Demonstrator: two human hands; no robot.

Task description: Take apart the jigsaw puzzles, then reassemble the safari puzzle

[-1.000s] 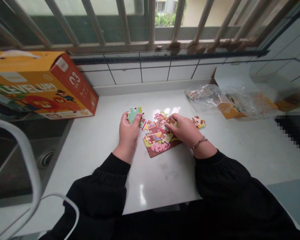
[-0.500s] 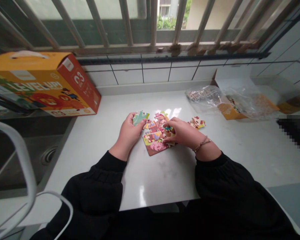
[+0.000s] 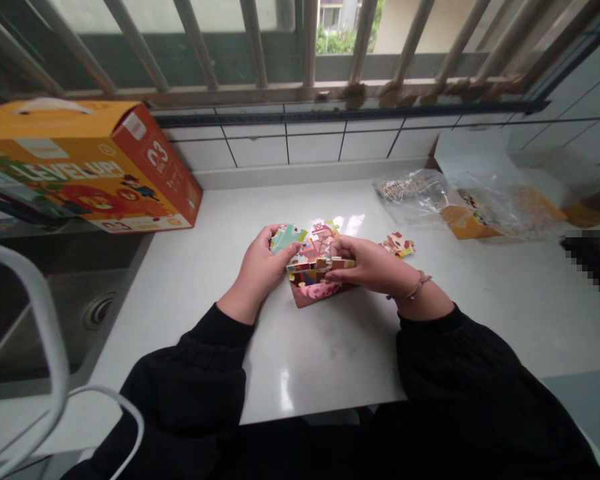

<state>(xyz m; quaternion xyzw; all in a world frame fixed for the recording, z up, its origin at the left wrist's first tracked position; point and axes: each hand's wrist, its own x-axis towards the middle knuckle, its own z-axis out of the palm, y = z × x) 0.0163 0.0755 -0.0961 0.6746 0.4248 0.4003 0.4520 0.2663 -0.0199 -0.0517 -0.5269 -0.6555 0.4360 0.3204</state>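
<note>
On a pale worktop (image 3: 330, 360) beneath a barred window, colorful jigsaw pieces (image 3: 319, 246) lay clustered between two bare hands, above a pink-patterned section (image 3: 320, 291) with a brown edge. The right hand (image 3: 375, 263) had its fingers (image 3: 339, 275) drawn narrow on one end of a tilted strip (image 3: 343, 263), seen nearly edge-on. The left hand (image 3: 263, 261) gripped a green piece (image 3: 287, 238) between thumb and fingers, just beside the cluster; whether more lay stacked beneath it could not be told.

The strip appeared the likeliest trouble spot. Pinched at its right end, it could have sagged or come apart at a joint if it was made of linked pieces, and a slip could have knocked its neighbors askew. With both hands crowded around the cluster, a knuckle could have nudged loose tabs out of line, while a loosened left grip could have spilled the green piece onto them.

Beyond the right hand, a brown-spotted piece (image 3: 399, 244) lay near enough for a sweep of the knuckles to shift it. A clear plastic bag (image 3: 413, 193) rested farther back, and an orange box (image 3: 97, 180) stood to the left, beside a sink (image 3: 45, 313).
</note>
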